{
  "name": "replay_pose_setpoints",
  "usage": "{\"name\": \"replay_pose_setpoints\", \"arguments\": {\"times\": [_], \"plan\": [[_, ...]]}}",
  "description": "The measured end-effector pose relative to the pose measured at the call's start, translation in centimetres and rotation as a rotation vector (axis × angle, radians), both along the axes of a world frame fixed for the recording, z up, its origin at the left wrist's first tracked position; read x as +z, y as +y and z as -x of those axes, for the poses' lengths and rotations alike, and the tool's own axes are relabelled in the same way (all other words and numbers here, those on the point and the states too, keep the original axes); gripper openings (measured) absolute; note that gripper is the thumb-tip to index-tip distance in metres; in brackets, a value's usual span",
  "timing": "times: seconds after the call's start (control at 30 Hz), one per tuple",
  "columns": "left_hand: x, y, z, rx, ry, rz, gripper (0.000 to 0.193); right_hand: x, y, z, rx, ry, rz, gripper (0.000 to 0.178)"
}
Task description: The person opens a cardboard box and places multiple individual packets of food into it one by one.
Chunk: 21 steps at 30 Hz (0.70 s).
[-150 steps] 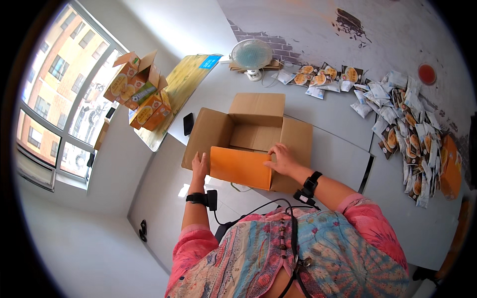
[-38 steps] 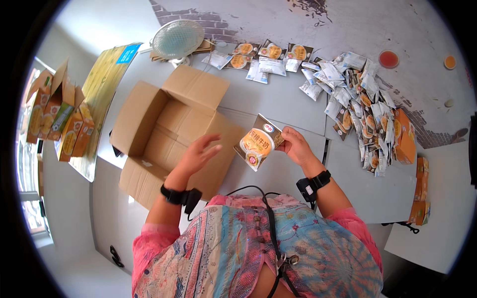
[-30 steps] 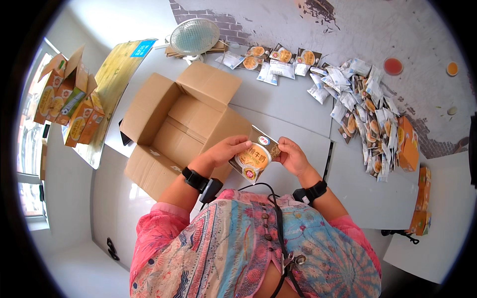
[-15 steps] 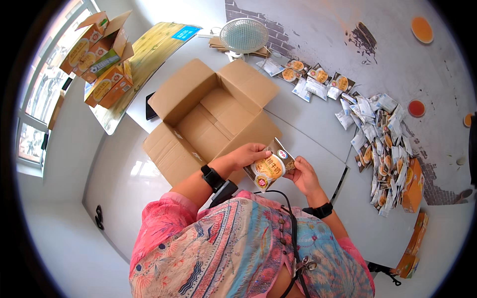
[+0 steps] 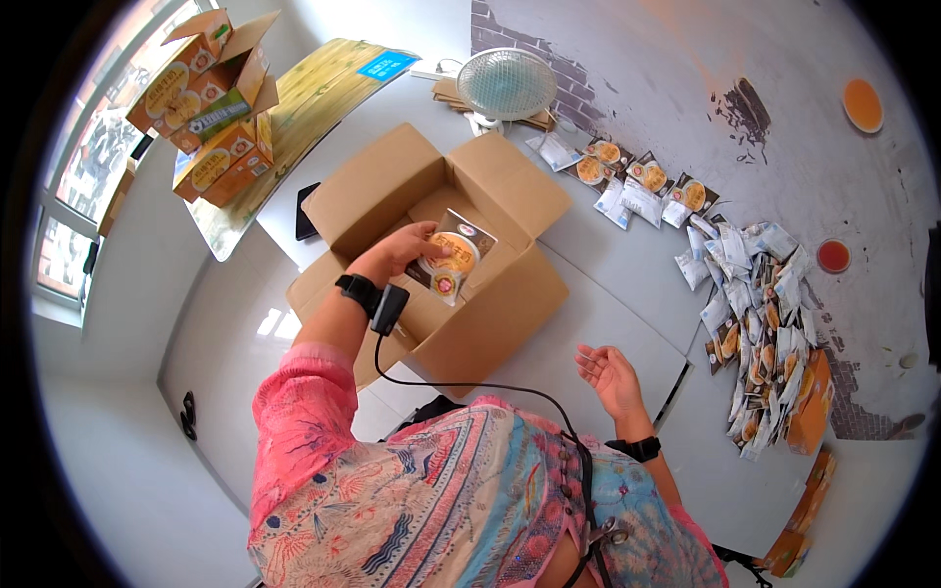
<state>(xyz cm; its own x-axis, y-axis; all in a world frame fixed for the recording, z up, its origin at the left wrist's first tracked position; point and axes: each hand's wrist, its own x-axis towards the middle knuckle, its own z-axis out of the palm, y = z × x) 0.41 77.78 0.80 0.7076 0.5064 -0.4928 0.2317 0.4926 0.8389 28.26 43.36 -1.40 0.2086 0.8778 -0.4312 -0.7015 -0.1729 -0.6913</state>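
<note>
My left hand [image 5: 410, 247] grips a brown and white food packet [image 5: 457, 253] by its left side. The packet has a round orange picture on its front. It hangs over the open cardboard box [image 5: 490, 323], whose flaps are folded outward. Little of the box's inside shows past the packet and my arm. My right hand [image 5: 611, 379] holds nothing; its fingers are apart, above the table to the right of the box.
A long heap of similar packets [image 5: 760, 323] covers the table's right side, beside an orange carton [image 5: 812, 404]. More packets [image 5: 637, 186] lie at the back. A white fan [image 5: 507, 86] stands behind the box. Orange cartons [image 5: 211, 98] are stacked at the far left.
The left hand has carried the packet up and left, from in front of the box to above its opening. My right hand has let go of the packet and sits slightly lower.
</note>
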Motion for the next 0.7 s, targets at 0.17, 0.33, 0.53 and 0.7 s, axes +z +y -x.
{"name": "replay_pose_setpoints", "arguments": {"times": [0.17,0.33,0.53,0.7], "plan": [[-4.9,7.4,0.6,0.080,0.280,-0.244,0.050,-1.0,0.2,-0.6,-0.030,0.009,0.048,0.023],[-7.7,11.4,-0.8,0.008,0.502,-0.494,0.057,-1.7,1.0,-1.3,-0.044,0.001,0.084,0.023],[-8.3,13.4,-3.4,-0.113,0.541,-0.681,0.064,-2.5,1.4,-2.1,-0.066,-0.014,0.134,0.022],[-11.7,15.1,-2.6,-0.080,0.537,-0.668,0.073,-2.6,2.6,-3.1,-0.050,0.015,0.112,0.021]]}}
